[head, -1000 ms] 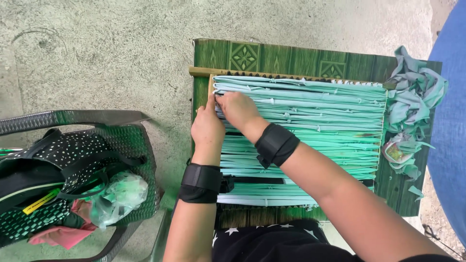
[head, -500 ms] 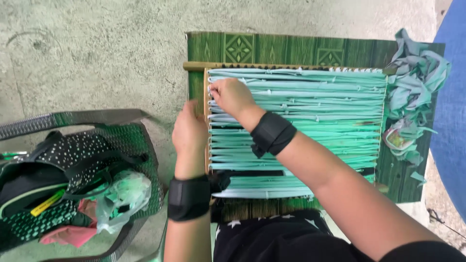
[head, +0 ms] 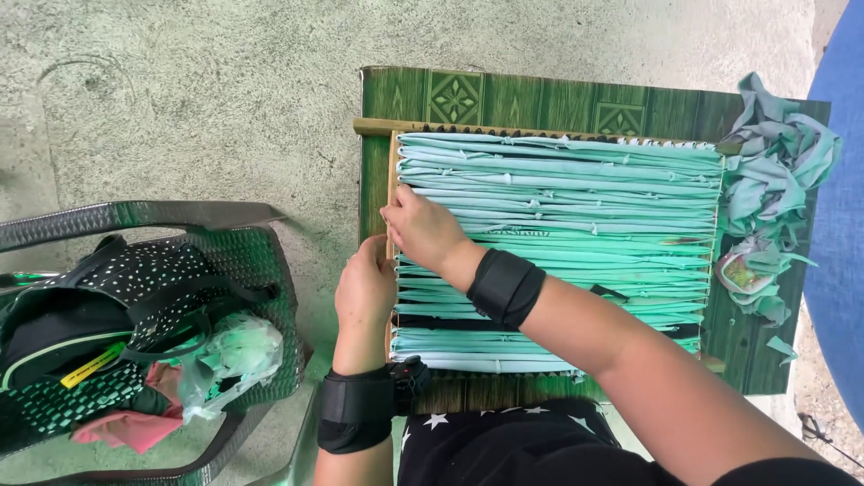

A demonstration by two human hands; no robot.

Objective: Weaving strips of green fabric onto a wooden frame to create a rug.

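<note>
On the green table [head: 504, 99], a wooden frame [head: 392, 162] strung full with mint-green fabric strips [head: 576, 207]. Strips run side to side across the picture, long axis from the frame's left bar to its far right edge; bar itself runs top to bottom.

Both hands meet at the left bar, roughly halfway down.
- Right hand [head: 425, 229]: crosses over the strips from the right, fingers curled and pinched together at the bar; seems to pinch a strip end there, but the end itself is hidden under the fingertips, so cannot tell for sure.
- Left hand [head: 364, 286]: just outside the bar, touching it, fingers bent toward the frame; whether it grips bar or cloth cannot be told.
- Black bands on both wrists.

Key relation: strip ends lie directly under the fingertips at the left bar, rest of each strip stretching away rightward. Left hand sits nearer the bar's outer side, right hand over the inner side.

Nearby: pile of loose fabric scraps [head: 778, 180] at the table's right edge; dark bag [head: 108, 306] in a woven basket [head: 180, 216] on the concrete floor [head: 180, 90], well apart to the left.
</note>
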